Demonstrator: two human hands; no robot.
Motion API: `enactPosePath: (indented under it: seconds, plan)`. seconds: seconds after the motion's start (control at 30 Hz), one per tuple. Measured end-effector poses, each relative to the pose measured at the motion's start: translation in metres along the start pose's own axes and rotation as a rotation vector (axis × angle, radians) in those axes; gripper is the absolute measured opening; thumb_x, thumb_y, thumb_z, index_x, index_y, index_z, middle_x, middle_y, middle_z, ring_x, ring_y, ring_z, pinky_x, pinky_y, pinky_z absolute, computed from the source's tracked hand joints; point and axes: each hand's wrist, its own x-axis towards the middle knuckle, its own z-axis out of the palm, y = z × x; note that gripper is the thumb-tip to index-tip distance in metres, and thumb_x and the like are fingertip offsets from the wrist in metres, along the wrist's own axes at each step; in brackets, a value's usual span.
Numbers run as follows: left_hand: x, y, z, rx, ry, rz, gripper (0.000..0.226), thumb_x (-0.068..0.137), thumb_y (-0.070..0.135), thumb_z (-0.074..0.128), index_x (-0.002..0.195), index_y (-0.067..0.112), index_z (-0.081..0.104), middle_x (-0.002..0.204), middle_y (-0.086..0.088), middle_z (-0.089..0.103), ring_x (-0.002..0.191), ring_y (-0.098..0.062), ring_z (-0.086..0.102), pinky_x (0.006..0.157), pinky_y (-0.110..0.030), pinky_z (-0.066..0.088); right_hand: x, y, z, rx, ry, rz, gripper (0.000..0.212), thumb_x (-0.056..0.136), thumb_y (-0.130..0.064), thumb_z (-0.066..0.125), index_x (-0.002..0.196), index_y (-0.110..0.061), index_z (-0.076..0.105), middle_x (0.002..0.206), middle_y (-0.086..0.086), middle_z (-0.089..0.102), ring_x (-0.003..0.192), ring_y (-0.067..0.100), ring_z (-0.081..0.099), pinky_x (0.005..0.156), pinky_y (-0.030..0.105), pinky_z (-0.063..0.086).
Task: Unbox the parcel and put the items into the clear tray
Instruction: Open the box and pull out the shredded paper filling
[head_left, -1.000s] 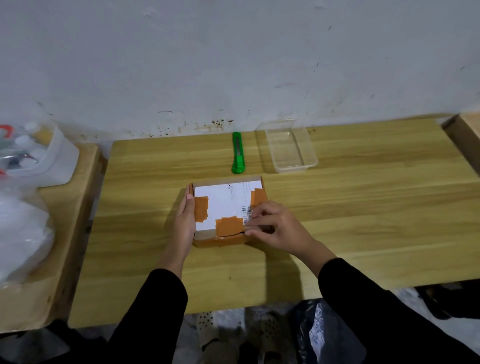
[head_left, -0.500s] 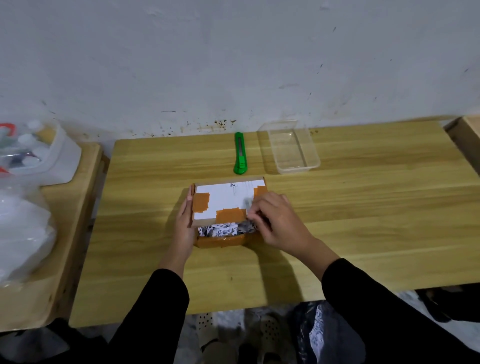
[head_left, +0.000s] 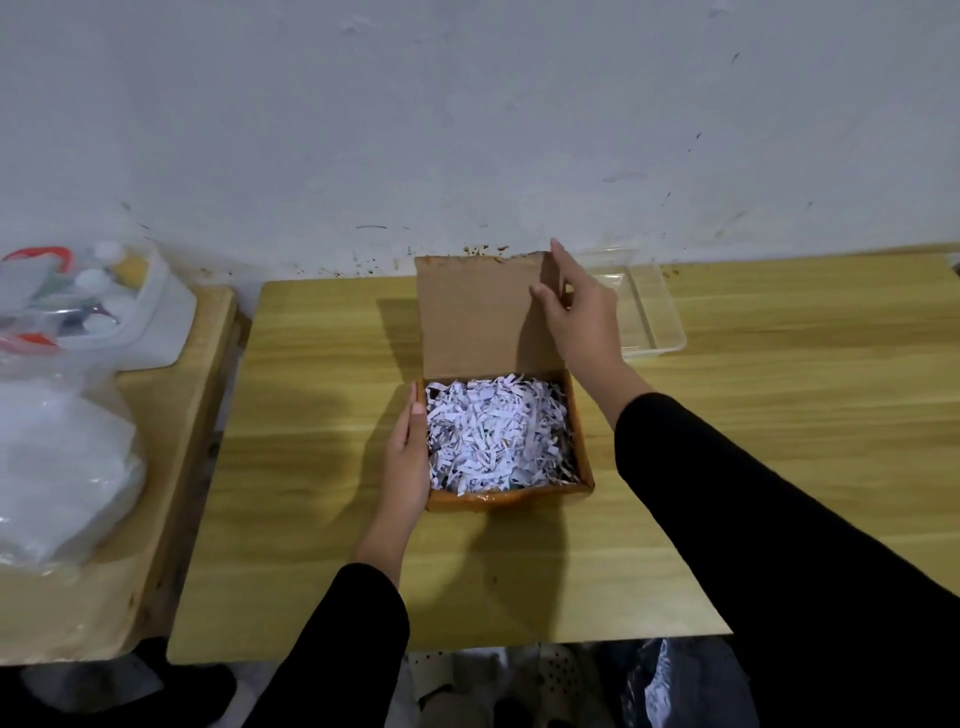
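Observation:
The cardboard parcel box (head_left: 511, 500) sits open on the wooden table (head_left: 779, 441), with its lid (head_left: 478, 317) standing upright at the back. White shredded paper (head_left: 493, 434) fills the box and hides anything beneath it. My left hand (head_left: 408, 462) rests flat against the box's left wall with straight fingers. My right hand (head_left: 579, 317) pinches the lid's right edge, thumb on its inner face. The clear tray (head_left: 670, 317) stands empty just right of the lid, near the wall.
A lower wooden side table on the left carries a white bin (head_left: 140, 317) of small bottles and a puffy plastic bag (head_left: 57, 467). The wall runs right behind the table. The raised lid hides whatever lies behind it.
My right hand has swung the lid from nearly closed to fully upright, exposing the shredded paper. The green cutter seen earlier is now hidden behind the lid. My left hand has stayed at the box's side.

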Motion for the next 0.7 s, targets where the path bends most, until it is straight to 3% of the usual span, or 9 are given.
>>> enactPosePath:
  seconds: [0.1, 0.17, 0.23, 0.37, 0.47, 0.53, 0.57, 0.63, 0.7]
  plan:
    - [0.000, -0.001, 0.000, 0.034, 0.003, 0.025, 0.044, 0.101, 0.028, 0.032, 0.144, 0.021, 0.032, 0.149, 0.005, 0.035, 0.138, -0.010, 0.029, 0.100, -0.015, 0.024, -0.014, 0.015, 0.006, -0.105, -0.051, 0.049, 0.052, 0.090, -0.014, 0.058, 0.138, -0.012, 0.039, 0.089, 0.009, 0.062, 0.080, 0.019, 0.056, 0.077, 0.026, 0.050]
    - [0.001, -0.001, 0.001, 0.079, 0.001, 0.042, 0.044, 0.101, 0.026, 0.032, 0.144, 0.019, 0.031, 0.151, 0.003, 0.034, 0.138, -0.010, 0.029, 0.099, -0.010, 0.024, -0.024, 0.024, 0.005, -0.227, -0.127, 0.023, 0.036, 0.089, -0.014, 0.058, 0.123, -0.003, 0.054, 0.101, 0.012, 0.066, 0.089, 0.023, 0.060, 0.088, 0.032, 0.052]
    - [0.001, 0.001, 0.003, 0.147, 0.029, 0.079, 0.043, 0.101, 0.021, 0.033, 0.143, 0.012, 0.034, 0.149, -0.003, 0.036, 0.136, -0.014, 0.032, 0.093, -0.003, 0.023, -0.033, 0.028, 0.002, -0.314, -0.175, -0.030, 0.023, 0.091, -0.012, 0.055, 0.109, 0.001, 0.062, 0.109, 0.016, 0.065, 0.096, 0.028, 0.061, 0.090, 0.026, 0.047]
    - [0.001, 0.002, 0.000, 0.502, 0.193, 0.329, 0.037, 0.098, 0.012, 0.042, 0.133, 0.001, 0.046, 0.133, -0.016, 0.046, 0.122, -0.023, 0.044, 0.091, -0.003, 0.022, -0.040, 0.025, -0.003, -0.424, -0.231, -0.115, 0.030, 0.089, 0.004, 0.047, 0.118, 0.004, 0.058, 0.141, 0.018, 0.044, 0.126, 0.035, 0.044, 0.106, 0.038, 0.039]
    - [-0.001, 0.014, 0.002, 0.621, 0.214, 0.507, 0.030, 0.093, 0.009, 0.050, 0.122, 0.000, 0.054, 0.122, -0.017, 0.051, 0.104, -0.010, 0.046, 0.089, 0.001, 0.023, -0.046, 0.019, -0.013, -0.452, -0.243, -0.297, 0.028, 0.085, 0.005, 0.053, 0.111, 0.003, 0.062, 0.130, 0.018, 0.050, 0.122, 0.032, 0.046, 0.105, 0.041, 0.043]
    - [-0.002, 0.028, 0.006, 0.657, 0.048, 0.535, 0.029, 0.093, 0.014, 0.053, 0.120, 0.007, 0.056, 0.121, -0.011, 0.053, 0.092, 0.002, 0.041, 0.080, 0.002, 0.027, -0.051, 0.012, -0.021, -0.395, -0.373, -0.382, 0.030, 0.084, -0.004, 0.060, 0.113, -0.002, 0.062, 0.119, 0.016, 0.055, 0.111, 0.029, 0.052, 0.099, 0.037, 0.046]
    - [0.000, 0.034, 0.007, 0.699, -0.090, 0.533, 0.031, 0.093, 0.019, 0.054, 0.123, 0.011, 0.055, 0.125, -0.006, 0.053, 0.095, 0.001, 0.043, 0.080, -0.002, 0.029, -0.054, 0.008, -0.024, -0.383, -0.492, -0.397, 0.035, 0.083, -0.010, 0.064, 0.117, -0.005, 0.060, 0.118, 0.015, 0.056, 0.109, 0.028, 0.053, 0.098, 0.034, 0.044]
    - [0.007, 0.044, 0.009, 0.891, -0.393, 0.492, 0.050, 0.090, 0.029, 0.058, 0.135, 0.018, 0.042, 0.139, 0.001, 0.043, 0.117, -0.008, 0.044, 0.093, -0.017, 0.034, -0.059, 0.004, -0.025, -0.449, -0.734, -0.390, 0.056, 0.077, -0.024, 0.072, 0.127, -0.009, 0.052, 0.122, 0.014, 0.052, 0.113, 0.028, 0.049, 0.098, 0.037, 0.043]
    - [0.016, 0.048, 0.009, 1.130, -0.567, 0.427, 0.082, 0.081, 0.040, 0.067, 0.145, 0.016, 0.023, 0.150, 0.001, 0.026, 0.136, -0.016, 0.028, 0.106, -0.030, 0.030, -0.061, 0.004, -0.021, -0.611, -0.869, -0.347, 0.084, 0.069, -0.036, 0.077, 0.138, -0.014, 0.036, 0.133, 0.012, 0.041, 0.123, 0.029, 0.037, 0.102, 0.042, 0.039]
